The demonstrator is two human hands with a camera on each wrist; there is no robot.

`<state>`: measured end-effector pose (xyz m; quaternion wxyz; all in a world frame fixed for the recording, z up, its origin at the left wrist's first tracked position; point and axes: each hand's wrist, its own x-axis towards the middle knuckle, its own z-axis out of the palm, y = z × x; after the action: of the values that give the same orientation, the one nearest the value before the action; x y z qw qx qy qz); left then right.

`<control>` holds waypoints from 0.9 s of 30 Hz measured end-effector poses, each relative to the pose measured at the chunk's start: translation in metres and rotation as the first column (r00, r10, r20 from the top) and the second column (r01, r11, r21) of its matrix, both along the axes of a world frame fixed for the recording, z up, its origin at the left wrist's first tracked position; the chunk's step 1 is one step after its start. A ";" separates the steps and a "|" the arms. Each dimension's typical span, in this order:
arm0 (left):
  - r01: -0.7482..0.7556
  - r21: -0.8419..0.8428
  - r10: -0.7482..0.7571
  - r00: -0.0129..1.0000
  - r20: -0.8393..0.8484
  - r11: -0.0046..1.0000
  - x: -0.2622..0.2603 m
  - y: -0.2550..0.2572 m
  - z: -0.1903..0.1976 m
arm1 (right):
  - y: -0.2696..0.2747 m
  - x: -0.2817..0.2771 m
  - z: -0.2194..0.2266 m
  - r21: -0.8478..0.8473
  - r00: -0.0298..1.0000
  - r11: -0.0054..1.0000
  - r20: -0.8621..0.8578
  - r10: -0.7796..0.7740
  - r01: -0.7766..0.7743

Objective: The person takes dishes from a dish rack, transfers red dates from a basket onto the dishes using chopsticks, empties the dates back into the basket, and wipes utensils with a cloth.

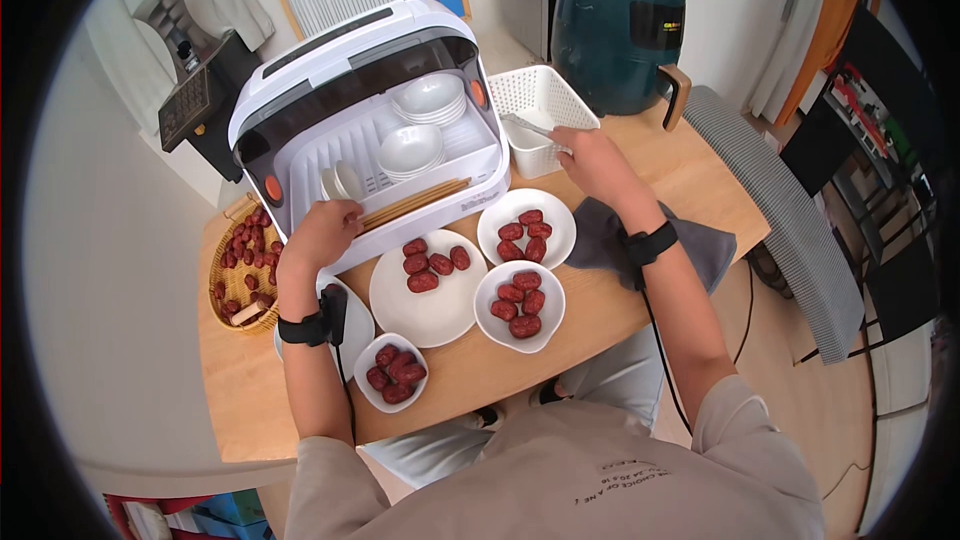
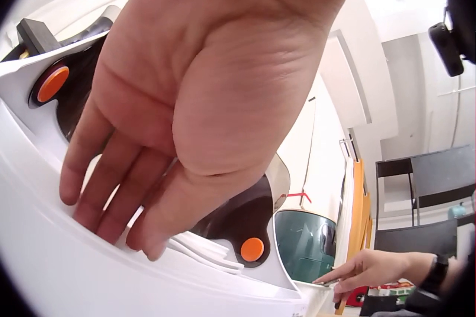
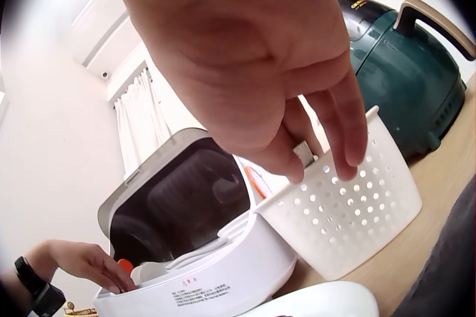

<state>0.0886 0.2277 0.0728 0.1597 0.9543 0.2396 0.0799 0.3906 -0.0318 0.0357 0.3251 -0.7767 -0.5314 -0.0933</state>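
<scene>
Item, our left hand (image 1: pixel 322 232): fingers loosely extended at the front rim of the white rack (image 1: pixel 455 208), centre-left of the frame, beside the chopsticks (image 1: pixel 415 202); whether it touches them, we cannot tell. Item, our right hand (image 1: pixel 602 168): grasping a metal utensil (image 1: pixel 527 124) between thumb and fingers, at the white basket (image 1: pixel 530 158), upper centre. Item, bowls (image 1: pixel 411 150): stacked inside our rack. Item, dates (image 1: pixel 423 282): on white dishes across our bench (image 1: pixel 250 405), lower centre, with more in a wicker tray (image 1: pixel 222 292), left. Item, green cooker (image 1: pixel 610 40): upper right, behind our basket
</scene>
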 end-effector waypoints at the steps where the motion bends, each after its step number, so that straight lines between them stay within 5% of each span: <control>1: -0.029 0.016 0.030 0.999 -0.042 0.999 -0.004 0.002 0.000 | 0.004 0.002 -0.001 -0.050 0.998 0.997 0.003 -0.062 0.062; 9: -0.146 0.029 0.148 0.950 -0.276 0.989 -0.010 0.003 0.006 | -0.002 0.000 -0.001 0.099 0.993 0.993 0.093 -0.078 0.068; 14: 0.009 0.006 -0.008 0.985 -0.170 1.000 -0.005 0.004 -0.008 | -0.014 0.001 0.004 0.192 1.000 0.981 -0.023 -0.011 0.015; 17: 0.054 0.009 -0.051 0.982 -0.180 0.999 0.002 0.004 -0.014 | -0.023 0.003 0.014 0.286 0.993 0.951 -0.011 -0.118 0.116; 20: 0.070 0.008 -0.067 0.983 -0.168 0.998 0.001 -0.002 -0.009 | -0.033 0.005 0.025 0.518 0.979 0.835 -0.027 -0.201 0.186; 22: 0.057 0.009 -0.054 0.978 -0.202 0.998 0.001 -0.009 0.001 | -0.046 0.000 0.035 0.661 0.919 0.659 -0.374 -0.125 0.359; 23: 0.043 0.010 -0.040 0.972 -0.233 0.999 0.001 -0.014 0.006 | -0.053 -0.005 0.042 0.659 0.918 0.661 -0.376 -0.124 0.359; 24: 0.043 0.007 -0.040 0.971 -0.236 0.999 0.000 -0.020 0.010 | -0.060 -0.011 0.050 0.739 0.886 0.540 -0.463 -0.027 0.403; 25: 0.119 -0.004 -0.119 0.989 -0.094 0.993 -0.001 -0.027 0.014 | -0.067 -0.017 0.054 0.792 0.845 0.406 -0.528 0.082 0.456; 26: 0.196 -0.007 -0.196 0.979 0.051 0.981 -0.001 -0.036 0.019 | -0.072 -0.024 0.055 0.788 0.843 0.407 -0.533 0.078 0.461; 27: 0.278 -0.126 -0.267 0.959 0.095 0.952 0.000 -0.050 0.029 | -0.075 -0.032 0.055 0.809 0.792 0.359 -0.562 0.237 0.466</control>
<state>0.0885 0.1780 0.1021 0.2438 0.9611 0.1041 0.0773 0.3583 -0.1073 0.0909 0.8431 -0.4790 -0.1928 -0.1502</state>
